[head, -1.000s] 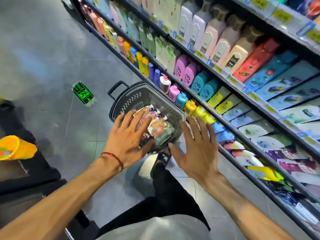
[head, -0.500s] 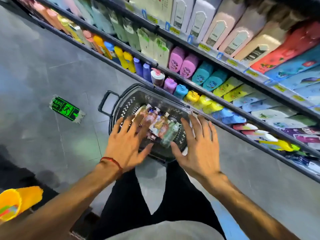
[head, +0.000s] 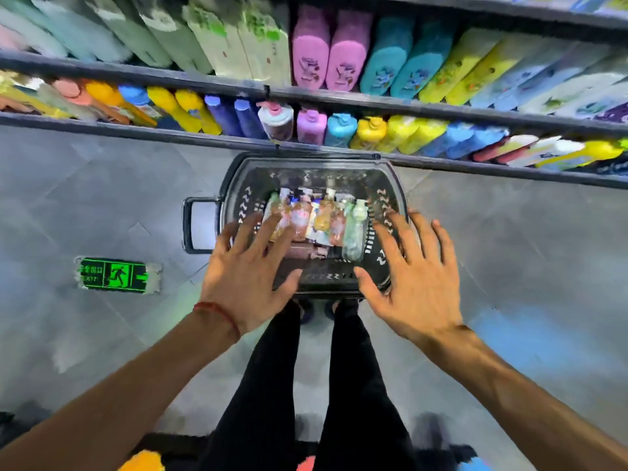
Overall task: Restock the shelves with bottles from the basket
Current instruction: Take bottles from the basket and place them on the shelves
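Note:
A dark plastic basket stands on the floor against the bottom shelf, straight below me. Several small bottles lie side by side in it. My left hand hovers over the basket's near left side with fingers spread and holds nothing. My right hand is spread over the near right rim, also holding nothing. The bottom shelf carries a row of coloured bottles, and the shelf above holds pink, teal and yellow ones. The frame is blurred.
The basket's handle sticks out to the left. A green exit sign is stuck on the grey tiled floor at left. My legs in black trousers stand just behind the basket. Coloured objects show at the bottom edge.
The view has swung to face the shelves squarely and from above. Both hands have stayed spread over the basket; the left no longer covers the bottles.

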